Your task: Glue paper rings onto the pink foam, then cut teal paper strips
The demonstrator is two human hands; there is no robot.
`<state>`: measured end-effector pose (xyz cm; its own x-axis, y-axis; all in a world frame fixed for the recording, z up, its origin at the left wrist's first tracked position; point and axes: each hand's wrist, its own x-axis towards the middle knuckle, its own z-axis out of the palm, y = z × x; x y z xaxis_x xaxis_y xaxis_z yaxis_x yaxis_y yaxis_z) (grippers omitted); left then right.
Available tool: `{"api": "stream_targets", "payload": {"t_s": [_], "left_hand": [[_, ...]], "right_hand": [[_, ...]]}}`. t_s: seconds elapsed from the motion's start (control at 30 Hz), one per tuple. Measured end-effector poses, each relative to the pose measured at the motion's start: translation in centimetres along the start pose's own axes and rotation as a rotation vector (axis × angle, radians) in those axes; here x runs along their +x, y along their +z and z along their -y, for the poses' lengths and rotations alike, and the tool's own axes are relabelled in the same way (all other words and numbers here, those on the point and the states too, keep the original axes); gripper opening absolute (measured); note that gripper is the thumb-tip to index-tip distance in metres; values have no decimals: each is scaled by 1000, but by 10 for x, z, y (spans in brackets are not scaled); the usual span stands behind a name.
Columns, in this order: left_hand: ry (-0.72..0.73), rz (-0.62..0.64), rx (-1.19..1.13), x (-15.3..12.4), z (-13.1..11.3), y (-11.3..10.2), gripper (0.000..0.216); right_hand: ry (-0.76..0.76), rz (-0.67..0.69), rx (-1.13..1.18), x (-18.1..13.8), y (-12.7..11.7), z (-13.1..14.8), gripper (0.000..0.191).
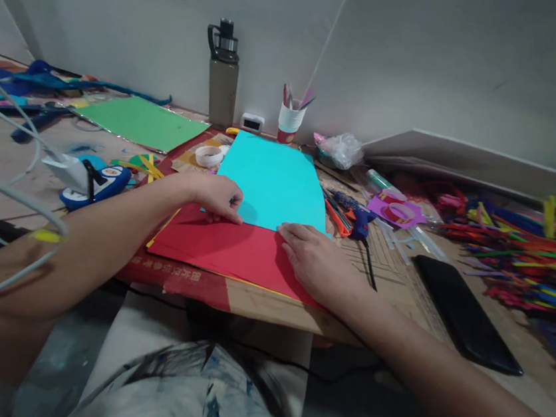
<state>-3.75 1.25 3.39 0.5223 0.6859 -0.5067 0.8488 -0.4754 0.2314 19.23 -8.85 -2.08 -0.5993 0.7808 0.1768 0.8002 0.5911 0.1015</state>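
A cyan sheet of paper (274,181) lies over red paper (232,253), and its near edge crosses the red surface. My left hand (216,198) is closed, with curled fingers resting at the near left edge of the cyan sheet. A small dark bit shows between those fingers, too little to name. Lying flat, my right hand (310,259) has its fingers stretched out, the tips on the near right edge of the cyan sheet and the palm over the red paper. A thin yellow edge peeks out beneath the red.
Left are a green sheet (142,121), a tape roll (208,156) and a white charger (68,172) with cables. Behind stand a bottle (222,85) and a paper cup (291,119) of pens. Right are a blue glue gun (360,224), a black phone (467,314) and colourful pipe cleaners (529,250).
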Motion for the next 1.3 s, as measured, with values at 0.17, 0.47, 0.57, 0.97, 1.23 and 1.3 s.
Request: {"api": "stream_targets", "payload": {"t_s": [0.17,0.47,0.57,0.97,1.23,1.3], "left_hand": [[-20,5,-53,1,2,2,35],[-29,16,-59,5,5,2,40],[-28,18,-64,5,6,2,42],[-47,13,-152,11,11,6,41],[-67,-16,-106,5,3,6,42],[-68,-47,-76,6,2,8,47]], "right_hand": [[-1,-54,-51,-12,3,-10,30],[-3,109,-240,-32,-11,-20,24],[-13,161,-310,-41,-16,-26,18],[37,-132,-83,-18,-29,3,32],[-120,21,-154,29,-14,35,29],[-179,38,-213,32,-9,35,31]]}}
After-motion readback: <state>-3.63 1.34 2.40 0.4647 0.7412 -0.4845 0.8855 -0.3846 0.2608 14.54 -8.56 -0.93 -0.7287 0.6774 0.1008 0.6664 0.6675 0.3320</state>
